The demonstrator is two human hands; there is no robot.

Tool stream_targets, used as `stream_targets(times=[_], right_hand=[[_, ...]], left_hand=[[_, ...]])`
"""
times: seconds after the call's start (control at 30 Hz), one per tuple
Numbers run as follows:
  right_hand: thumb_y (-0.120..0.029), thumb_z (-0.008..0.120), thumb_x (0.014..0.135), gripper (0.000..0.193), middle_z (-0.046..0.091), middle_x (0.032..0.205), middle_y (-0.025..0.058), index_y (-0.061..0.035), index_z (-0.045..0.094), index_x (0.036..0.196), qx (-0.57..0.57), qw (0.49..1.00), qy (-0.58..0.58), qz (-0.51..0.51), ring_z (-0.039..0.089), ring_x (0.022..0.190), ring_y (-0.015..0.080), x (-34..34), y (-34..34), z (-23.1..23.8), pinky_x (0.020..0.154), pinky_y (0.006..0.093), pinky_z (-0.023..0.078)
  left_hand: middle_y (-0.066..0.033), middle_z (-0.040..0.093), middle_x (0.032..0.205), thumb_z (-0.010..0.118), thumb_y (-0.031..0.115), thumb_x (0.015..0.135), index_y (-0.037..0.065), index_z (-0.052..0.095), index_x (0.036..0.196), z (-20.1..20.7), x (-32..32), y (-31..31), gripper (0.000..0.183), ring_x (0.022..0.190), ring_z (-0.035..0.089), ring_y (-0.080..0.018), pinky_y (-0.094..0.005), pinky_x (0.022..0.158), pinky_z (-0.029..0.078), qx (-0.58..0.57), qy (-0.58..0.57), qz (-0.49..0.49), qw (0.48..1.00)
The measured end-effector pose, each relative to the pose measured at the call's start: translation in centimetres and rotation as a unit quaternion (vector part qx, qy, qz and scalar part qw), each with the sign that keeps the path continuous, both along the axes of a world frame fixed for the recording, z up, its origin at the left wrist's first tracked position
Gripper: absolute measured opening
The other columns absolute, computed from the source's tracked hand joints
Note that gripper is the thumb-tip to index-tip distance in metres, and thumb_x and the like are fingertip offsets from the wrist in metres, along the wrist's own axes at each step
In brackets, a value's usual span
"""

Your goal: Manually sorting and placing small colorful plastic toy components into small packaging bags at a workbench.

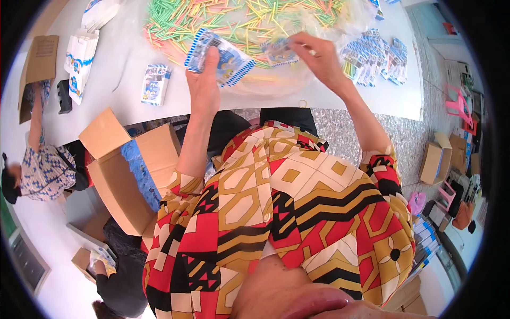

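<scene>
My left hand (pixel 204 87) grips blue-and-white printed packets (pixel 228 59) with striped ends, the thumb pressed over them. To its right, my right hand (pixel 325 61) is closed, thumb and fingers pinching the edge of a partly clear, blue-and-white packet (pixel 280 53). Just beyond both hands lies a big heap of thin green, yellow and pink sticks (pixel 186 20) on clear plastic sheeting. Whether the right-hand packet holds any sticks cannot be made out.
More blue-and-white packets (pixel 366 56) are piled at the table's right. A packet stack (pixel 155 85), white cartons (pixel 79 66) and a black holder (pixel 64 97) sit left on the white table (pixel 234 103). An open cardboard box (pixel 119 183) stands left of me. Two people work nearby.
</scene>
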State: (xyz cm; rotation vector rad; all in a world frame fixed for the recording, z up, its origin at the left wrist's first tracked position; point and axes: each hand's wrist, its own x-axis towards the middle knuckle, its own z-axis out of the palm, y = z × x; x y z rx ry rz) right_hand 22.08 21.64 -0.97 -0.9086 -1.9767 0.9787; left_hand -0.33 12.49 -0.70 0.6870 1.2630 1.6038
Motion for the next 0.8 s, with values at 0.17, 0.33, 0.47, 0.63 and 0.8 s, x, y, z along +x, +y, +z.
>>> stream_targets(times=[0.17,0.33,0.47,0.63,0.8], right_hand=[[-0.005,0.059,0.085,0.013,0.066,0.085,0.0058,0.0009,0.062,0.096,-0.005,0.999,-0.029,-0.021,0.059,0.075,0.0095,0.5,-1.1,-1.3,0.069,0.0246,0.048],[-0.007,0.058,0.087,0.014,0.065,0.084,0.0038,0.0011,0.061,0.097,-0.088,0.996,-0.024,-0.015,0.059,0.078,0.0088,1.6,-0.9,-2.3,0.07,0.0235,0.048],[-0.012,0.054,0.091,0.017,0.064,0.087,0.0022,-0.001,0.058,0.103,-0.153,0.979,0.133,-0.037,0.057,0.076,0.0067,4.9,-0.5,-2.0,0.071,0.0229,0.049],[-0.012,0.052,0.091,0.018,0.064,0.086,0.0025,-0.0032,0.057,0.106,-0.168,0.96,0.165,-0.148,0.059,0.076,0.008,10.4,-2.3,-1.6,0.068,0.0249,0.05],[-0.013,0.051,0.092,0.018,0.064,0.086,0.0031,-0.0027,0.057,0.105,-0.208,0.945,0.108,-0.229,0.059,0.077,0.0079,13.9,-3.6,-5.5,0.065,0.0247,0.051]], left_hand=[[-0.0014,0.06,0.096,0.058,0.021,0.089,0.002,0.058,0.105,-0.1,-0.6,0.1,0.025,0.086,0.054,-0.0077,-0.0264,0.079,0.043,0.015,0.017,0.033,0.999],[-0.0014,0.06,0.098,0.059,0.018,0.089,0.002,0.057,0.106,0.2,-0.2,0.2,0.024,0.088,0.054,-0.0079,-0.0272,0.081,0.043,-0.001,0.024,0.054,0.998],[-0.002,0.06,0.099,0.059,0.016,0.089,0.002,0.057,0.106,-0.3,0.3,0.5,0.022,0.087,0.055,-0.0093,-0.0274,0.08,0.044,0.005,0.001,0.05,0.999],[-0.0024,0.06,0.099,0.059,0.015,0.088,0.003,0.057,0.107,-0.1,0.3,0.6,0.022,0.087,0.056,-0.0099,-0.0281,0.08,0.044,0.001,-0.002,0.05,0.999],[-0.0029,0.06,0.1,0.059,0.014,0.088,0.004,0.056,0.109,-0.4,1.4,1.3,0.023,0.088,0.056,-0.0105,-0.0287,0.081,0.044,0.001,-0.018,0.01,1.0]])
